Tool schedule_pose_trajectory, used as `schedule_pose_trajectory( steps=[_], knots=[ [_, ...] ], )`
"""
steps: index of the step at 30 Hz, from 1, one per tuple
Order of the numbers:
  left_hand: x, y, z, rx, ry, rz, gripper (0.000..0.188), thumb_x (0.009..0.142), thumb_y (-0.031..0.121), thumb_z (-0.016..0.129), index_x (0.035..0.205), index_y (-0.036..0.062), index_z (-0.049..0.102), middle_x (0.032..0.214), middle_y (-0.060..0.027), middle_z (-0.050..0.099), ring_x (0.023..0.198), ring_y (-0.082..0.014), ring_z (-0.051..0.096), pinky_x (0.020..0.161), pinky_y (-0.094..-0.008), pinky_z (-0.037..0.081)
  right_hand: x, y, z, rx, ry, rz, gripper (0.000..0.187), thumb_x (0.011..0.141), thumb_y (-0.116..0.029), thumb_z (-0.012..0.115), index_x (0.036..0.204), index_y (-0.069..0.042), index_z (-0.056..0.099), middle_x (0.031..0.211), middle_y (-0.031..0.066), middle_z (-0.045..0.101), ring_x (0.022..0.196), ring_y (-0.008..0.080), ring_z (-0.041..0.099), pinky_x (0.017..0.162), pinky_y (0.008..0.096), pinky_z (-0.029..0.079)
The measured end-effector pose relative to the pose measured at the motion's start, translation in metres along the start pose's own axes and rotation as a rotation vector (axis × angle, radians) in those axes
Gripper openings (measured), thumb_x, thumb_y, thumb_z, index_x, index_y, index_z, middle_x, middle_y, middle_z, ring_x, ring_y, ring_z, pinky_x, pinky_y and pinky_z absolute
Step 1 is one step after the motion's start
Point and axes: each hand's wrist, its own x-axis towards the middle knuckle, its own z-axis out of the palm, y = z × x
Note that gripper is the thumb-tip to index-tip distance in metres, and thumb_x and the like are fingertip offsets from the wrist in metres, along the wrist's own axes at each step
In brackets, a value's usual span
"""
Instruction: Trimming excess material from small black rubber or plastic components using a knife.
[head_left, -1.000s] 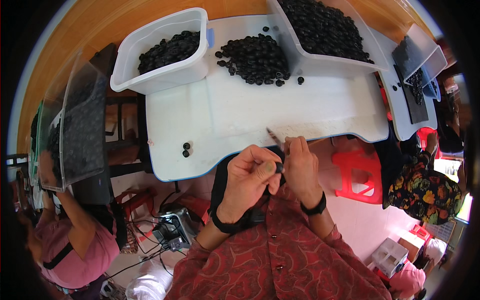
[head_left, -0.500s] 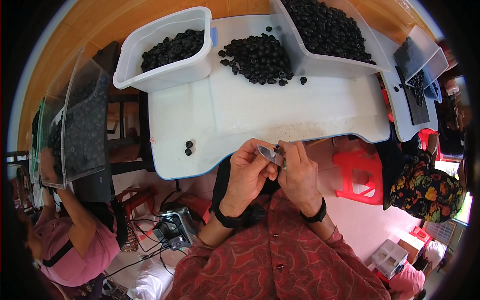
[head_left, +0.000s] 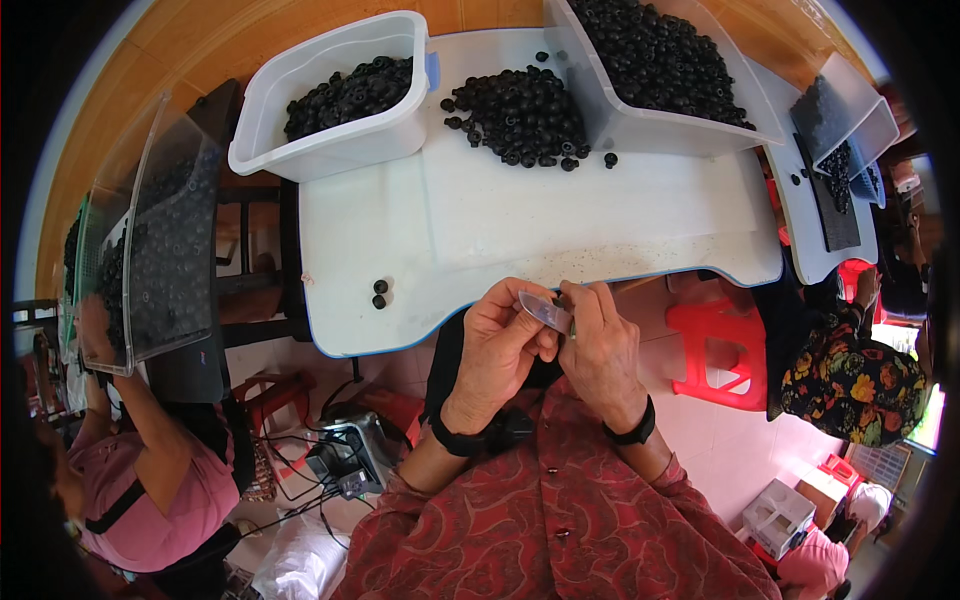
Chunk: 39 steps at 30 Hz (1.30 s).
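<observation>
Holding the right hand [head_left: 608, 360] and the left hand [head_left: 490, 365] close together, just off the near edge of the bench [head_left: 480, 225]. Gripping a small knife [head_left: 546, 312] in the right hand, with bent fingers covering most of its handle. Pointing its flat blade [head_left: 538, 307] leftward, between both hands, up to the fingertips of the left. Curling the left hand's fingers inward, with the thumb close under the blade; impossible to tell whether pinching anything. Showing a dark bit [head_left: 565, 297] beside the blade, near the right hand's fingertips, too small to make out. Wearing a black band [head_left: 455, 440] on each wrist, below the hands.

Straight beyond the hands, facing a pile of small round black pieces [head_left: 525, 115], spread on the bench. Beyond and to the left of the hands, seeing a white tub [head_left: 345, 155], part filled with similar pieces; beyond and to the right, a translucent bin [head_left: 665, 132] heaped with more. Left of the hands, near the bench's near edge, seeing two loose black pieces [head_left: 379, 301] side by side. Right of the hands, past that edge, seeing a red stool [head_left: 695, 322].
</observation>
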Motion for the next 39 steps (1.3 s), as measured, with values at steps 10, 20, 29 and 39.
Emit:
schedule_pose_trajectory(
  steps=[10, 20, 29, 39],
  knots=[
    [-0.002, 0.002, -0.001, 0.010, -0.015, 0.000, 0.011, 0.095, 0.007, 0.058, 0.101, -0.0015, 0.058, 0.080, -0.0082, 0.062, 0.063, -0.0115, 0.058, 0.053, -0.0250, 0.048, -0.001, 0.001, 0.001, 0.003, -0.012, 0.013, 0.031, 0.074, 0.003, 0.062, 0.105, 0.001, 0.057, 0.085, 0.0134, 0.055, 0.064, 0.0317, 0.064, 0.050, 0.0388, 0.051],
    [-0.003, 0.006, 0.002, 0.020, 0.137, 0.029, 0.010, 0.094, 0.007, 0.060, 0.100, -0.0011, 0.061, 0.083, -0.0086, 0.063, 0.063, -0.0106, 0.058, 0.052, -0.0243, 0.047, -0.002, 0.009, -0.001, 0.579, 0.040, 0.421, 0.013, 0.093, -0.012, 0.060, 0.095, 0.001, 0.061, 0.075, 0.0085, 0.064, 0.063, 0.0139, 0.057, 0.057, 0.0270, 0.043],
    [0.001, -0.004, -0.004, 0.094, 0.132, 0.050, 0.012, 0.093, 0.007, 0.062, 0.103, 0.0007, 0.062, 0.078, -0.0048, 0.063, 0.061, -0.0095, 0.057, 0.050, -0.0223, 0.046, 0.004, -0.002, -0.007, 1.178, -0.119, 0.645, 0.011, 0.093, -0.010, 0.061, 0.092, 0.001, 0.062, 0.070, -0.0006, 0.056, 0.045, 0.0013, 0.038, 0.039, 0.0191, 0.026],
    [-0.002, 0.006, -0.004, 0.076, 0.123, -0.059, 0.016, 0.093, 0.013, 0.062, 0.103, 0.0005, 0.061, 0.083, -0.0068, 0.066, 0.062, -0.0105, 0.059, 0.051, -0.0223, 0.048, 0.009, -0.003, -0.015, 1.077, -0.154, 0.578, 0.004, 0.091, -0.006, 0.062, 0.088, -0.003, 0.063, 0.065, -0.0055, 0.053, 0.053, -0.0003, 0.041, 0.045, 0.0182, 0.030]
  ],
)
